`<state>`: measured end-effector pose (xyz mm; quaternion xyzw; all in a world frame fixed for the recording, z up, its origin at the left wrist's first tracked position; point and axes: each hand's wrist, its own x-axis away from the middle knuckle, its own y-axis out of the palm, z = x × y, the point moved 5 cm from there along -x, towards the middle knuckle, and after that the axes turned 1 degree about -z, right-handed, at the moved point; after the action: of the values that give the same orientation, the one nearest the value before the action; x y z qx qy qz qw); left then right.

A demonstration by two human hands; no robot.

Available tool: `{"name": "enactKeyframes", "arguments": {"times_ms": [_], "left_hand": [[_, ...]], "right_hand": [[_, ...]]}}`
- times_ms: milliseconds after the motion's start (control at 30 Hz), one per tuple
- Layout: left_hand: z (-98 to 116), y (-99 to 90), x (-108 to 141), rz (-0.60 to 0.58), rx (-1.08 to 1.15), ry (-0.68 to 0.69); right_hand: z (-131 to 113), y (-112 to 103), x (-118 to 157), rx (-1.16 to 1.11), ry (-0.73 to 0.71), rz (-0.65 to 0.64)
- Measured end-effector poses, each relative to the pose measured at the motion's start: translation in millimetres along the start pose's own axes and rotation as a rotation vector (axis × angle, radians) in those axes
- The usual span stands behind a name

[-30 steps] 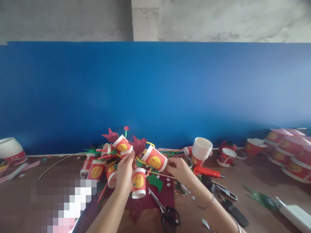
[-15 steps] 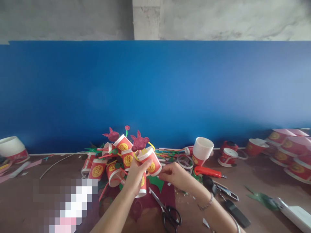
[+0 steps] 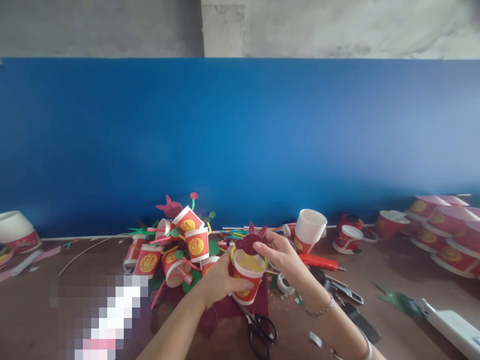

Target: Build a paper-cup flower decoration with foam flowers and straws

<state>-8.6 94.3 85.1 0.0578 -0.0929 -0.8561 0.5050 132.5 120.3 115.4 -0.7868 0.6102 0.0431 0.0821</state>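
My left hand (image 3: 221, 281) is wrapped round the side of a red and white paper cup (image 3: 249, 287) with a yellow emblem, its mouth tipped toward me. Yellow strips (image 3: 249, 261) show inside the cup and at its rim. A dark red paper animal head (image 3: 250, 243) with pointed ears stands above the rim. My right hand (image 3: 279, 252) pinches this head at its right side between thumb and fingers. Below the cup lie black-handled scissors (image 3: 259, 330), their blades partly hidden, on dark red paper (image 3: 225, 307).
A heap of decorated paper cups (image 3: 148, 260) lies to the left. White nested cups (image 3: 310, 227), a red utility knife (image 3: 318, 261), a tape roll (image 3: 285, 284) and a black key fob (image 3: 360, 320) are on the right. A glue gun (image 3: 446, 320) lies farther right. The blue wall (image 3: 240, 140) bounds the back.
The held cup has moved right and down and now shows its opening. My right hand has risen from beside the cup's base to the paper head.
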Motion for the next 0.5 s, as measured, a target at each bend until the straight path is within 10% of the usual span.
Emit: {"name": "enactKeyframes", "arguments": {"times_ms": [500], "left_hand": [[1,11.9,2,-0.099,-0.005,-0.002]], "right_hand": [[14,0,-2,-0.01,0.082,0.109]]}}
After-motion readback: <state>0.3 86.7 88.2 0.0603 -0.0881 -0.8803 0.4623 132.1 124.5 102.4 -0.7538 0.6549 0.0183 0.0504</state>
